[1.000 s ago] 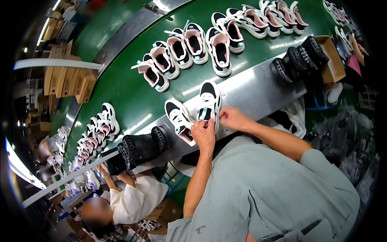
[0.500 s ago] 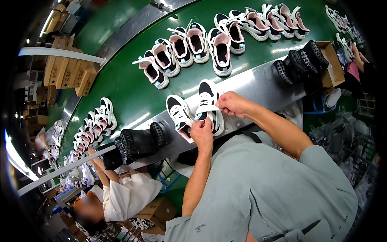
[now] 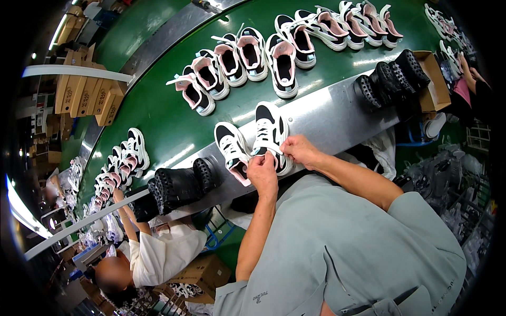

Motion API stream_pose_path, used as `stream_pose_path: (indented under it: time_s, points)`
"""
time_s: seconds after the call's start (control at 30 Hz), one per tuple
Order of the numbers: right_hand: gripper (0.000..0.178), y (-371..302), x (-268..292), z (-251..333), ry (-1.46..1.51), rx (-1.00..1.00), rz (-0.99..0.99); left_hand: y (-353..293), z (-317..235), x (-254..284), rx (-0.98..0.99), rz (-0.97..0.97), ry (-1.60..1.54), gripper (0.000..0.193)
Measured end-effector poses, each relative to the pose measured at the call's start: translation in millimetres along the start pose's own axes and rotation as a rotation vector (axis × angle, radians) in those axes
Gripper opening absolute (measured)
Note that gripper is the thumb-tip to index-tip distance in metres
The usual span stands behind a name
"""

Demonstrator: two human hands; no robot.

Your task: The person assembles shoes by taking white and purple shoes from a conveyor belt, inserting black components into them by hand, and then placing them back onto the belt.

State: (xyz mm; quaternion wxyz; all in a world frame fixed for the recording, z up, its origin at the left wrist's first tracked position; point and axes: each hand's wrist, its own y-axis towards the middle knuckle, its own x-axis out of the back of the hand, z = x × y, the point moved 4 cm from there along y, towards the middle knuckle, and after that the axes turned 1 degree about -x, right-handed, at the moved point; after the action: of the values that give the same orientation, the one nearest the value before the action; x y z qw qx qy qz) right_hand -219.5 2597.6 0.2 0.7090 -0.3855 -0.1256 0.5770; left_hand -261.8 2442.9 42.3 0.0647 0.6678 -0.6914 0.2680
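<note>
A white and black sneaker (image 3: 270,118) with pink lining stands on the steel ledge, its toe pointing away from me. My right hand (image 3: 301,150) pinches the white strap (image 3: 271,147) that crosses the shoe's upper, gripping it by the right end. At the shoe's opening, my left hand (image 3: 262,171) has its fingers closed on the near edge of the tongue or collar; exactly what it pinches is hidden by the fingers. Close on the left stands a matching sneaker (image 3: 230,141), touched by neither hand.
Beyond the steel ledge (image 3: 337,108), a green belt (image 3: 158,116) carries a row of similar sneakers (image 3: 252,52). Black studded shoe-like blocks (image 3: 174,187) lie left on the ledge, others (image 3: 392,79) right beside a cardboard box (image 3: 433,84). A co-worker in white (image 3: 168,253) works at lower left.
My right hand has moved down and slightly right, bringing the strap lower and flatter across the shoe. My left hand stays at the shoe opening. The whole view has shifted slightly.
</note>
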Motion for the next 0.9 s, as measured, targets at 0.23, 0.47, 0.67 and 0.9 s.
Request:
stream_pose_path:
  time_s: [0.23, 0.47, 0.67, 0.9]
  points:
    - [0.022, 0.0, 27.2, -5.7, -0.386, 0.226, -0.149, -17.2, -27.8, 0.0, -0.148, 0.145, 0.128, 0.029]
    - [0.035, -26.6, 0.3, 30.4, -0.795, 0.499, -0.199, -2.8, -44.9, -2.8, -0.690, 0.042, 0.491, 0.022]
    - [0.022, -19.6, 4.6, 24.5, -0.911, 0.612, -0.267, -26.8, -61.4, 22.0, -0.770, 0.150, 0.549, 0.035]
    - [0.030, 3.1, -30.9, 41.4, -1.048, 0.581, -0.142, -17.9, -25.8, 33.0, -0.410, 0.414, 0.641, 0.070]
